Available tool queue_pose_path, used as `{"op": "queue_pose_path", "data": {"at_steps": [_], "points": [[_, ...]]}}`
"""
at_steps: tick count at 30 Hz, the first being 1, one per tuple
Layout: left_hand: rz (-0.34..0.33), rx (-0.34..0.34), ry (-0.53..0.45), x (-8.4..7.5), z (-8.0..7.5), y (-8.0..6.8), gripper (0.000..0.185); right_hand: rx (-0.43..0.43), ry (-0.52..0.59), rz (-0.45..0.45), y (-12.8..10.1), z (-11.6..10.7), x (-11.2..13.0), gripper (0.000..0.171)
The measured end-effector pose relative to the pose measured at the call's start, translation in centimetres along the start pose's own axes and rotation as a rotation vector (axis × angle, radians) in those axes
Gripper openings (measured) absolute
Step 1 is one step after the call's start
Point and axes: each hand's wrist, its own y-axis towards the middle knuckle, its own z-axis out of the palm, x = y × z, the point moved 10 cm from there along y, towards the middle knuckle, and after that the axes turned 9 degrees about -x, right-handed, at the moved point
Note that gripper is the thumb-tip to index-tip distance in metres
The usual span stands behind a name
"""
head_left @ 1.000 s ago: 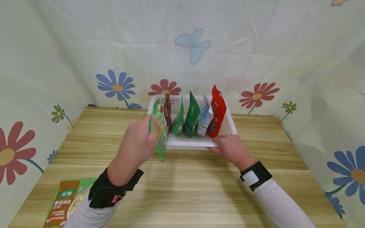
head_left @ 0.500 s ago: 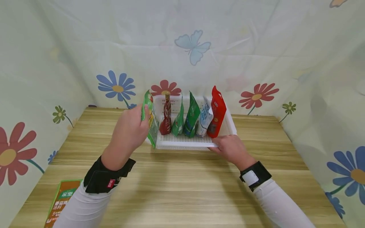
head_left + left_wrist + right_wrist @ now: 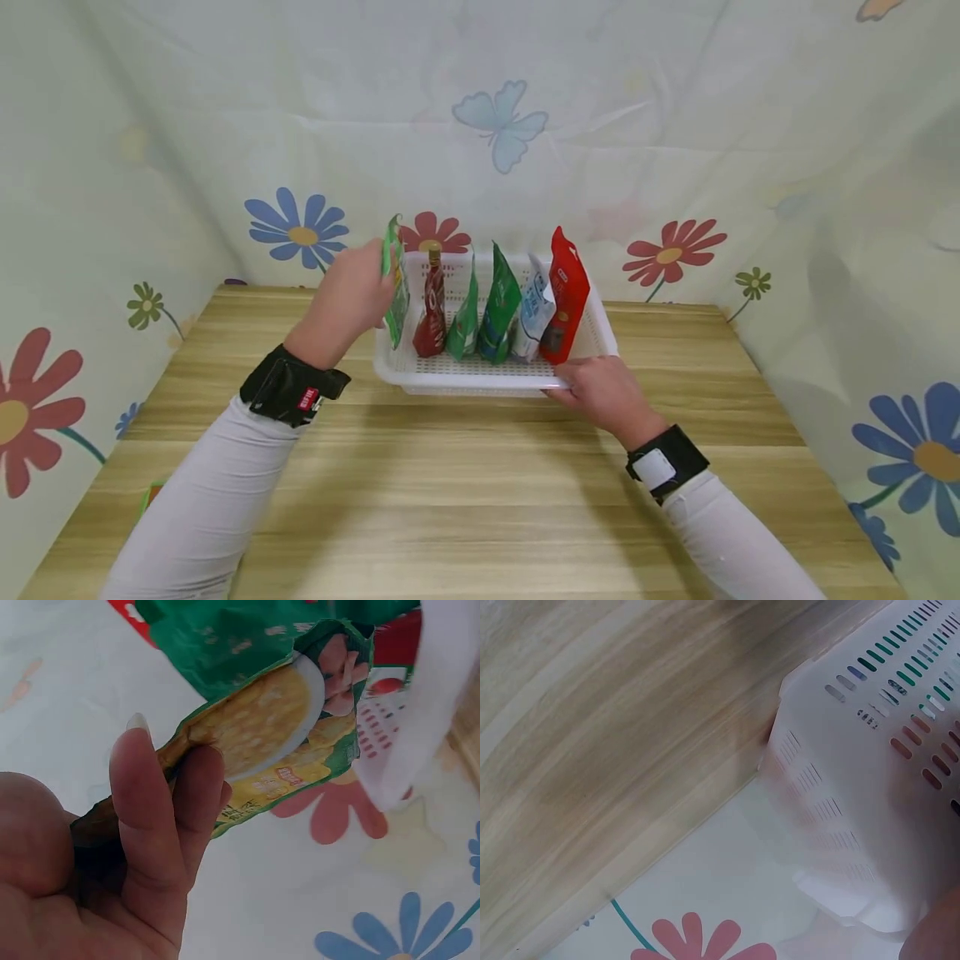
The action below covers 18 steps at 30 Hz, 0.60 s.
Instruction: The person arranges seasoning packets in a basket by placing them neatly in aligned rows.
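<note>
The yellow food print on the green pouch [image 3: 262, 727] is shown only by the left wrist view, where it is pinched by the left hand [image 3: 352, 292] fingers [image 3: 146, 817]. Since a second ago it has been carried from before the white basket [image 3: 480, 382] to its left end, upright, long axis vertical. The basket's near right corner is gripped by the right hand [image 3: 600, 392].

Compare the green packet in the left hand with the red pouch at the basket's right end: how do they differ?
The green packet is pinched at its top by the left hand, over the white basket's left end; the red pouch stands free at the right end, near the right hand gripping the rim. The green one shows yellow food art; the red is mostly plain. Both stand roughly upright.
</note>
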Motion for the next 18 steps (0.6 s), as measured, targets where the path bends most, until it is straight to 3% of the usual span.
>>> {"op": "queue_pose_path", "data": {"at_steps": [6, 13, 18], "points": [[-0.024, 0.053, 0.02, 1.1, 1.6, 1.9, 0.016, 0.006, 0.001, 0.008, 0.0, 0.0, -0.1, 0.03], [-0.043, 0.11, 0.012, 1.8, 3.8, 3.0, 0.01, -0.008, -0.004, -0.002, 0.0, -0.1, 0.0, 0.029], [-0.051, 0.146, 0.036, 2.2, 5.0, 3.4, 0.019, -0.002, -0.007, 0.004, 0.0, 0.0, 0.0, 0.029]]}}
